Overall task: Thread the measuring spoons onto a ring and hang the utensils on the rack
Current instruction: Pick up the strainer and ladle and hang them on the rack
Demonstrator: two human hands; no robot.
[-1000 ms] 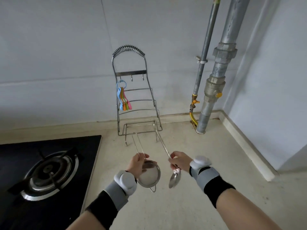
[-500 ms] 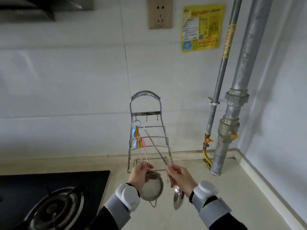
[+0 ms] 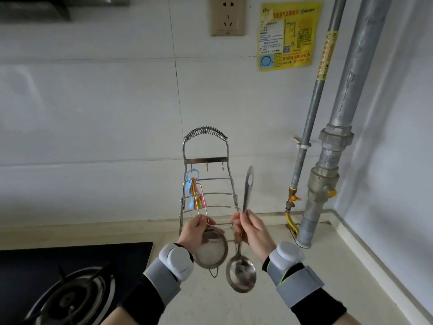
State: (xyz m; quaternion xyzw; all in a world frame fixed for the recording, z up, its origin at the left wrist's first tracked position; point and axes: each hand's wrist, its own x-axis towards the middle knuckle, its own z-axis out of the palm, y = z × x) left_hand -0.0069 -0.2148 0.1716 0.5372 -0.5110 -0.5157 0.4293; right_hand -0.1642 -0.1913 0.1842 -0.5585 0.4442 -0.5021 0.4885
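A wire rack (image 3: pixel 206 158) with a coiled top and a bar of hooks stands against the wall. Coloured measuring spoons (image 3: pixel 196 195) hang on a blue ring from its left hook. My left hand (image 3: pixel 198 231) holds a small metal strainer (image 3: pixel 210 252) by its wire handle, bowl down, in front of the rack's base. My right hand (image 3: pixel 251 231) grips a steel ladle (image 3: pixel 241 273) mid-handle, bowl hanging down, handle end with its hole raised beside the rack's right side.
A black gas hob (image 3: pixel 70 289) lies at the lower left. Grey pipes (image 3: pixel 328 160) with a brass valve run down the right corner. A wall socket (image 3: pixel 227 16) and yellow notice (image 3: pixel 289 35) are above. The beige counter (image 3: pixel 304 289) spreads below.
The view tilted upward. My right hand swung the ladle handle from leaning left across the rack to upright at its right side. The strainer stayed about level.
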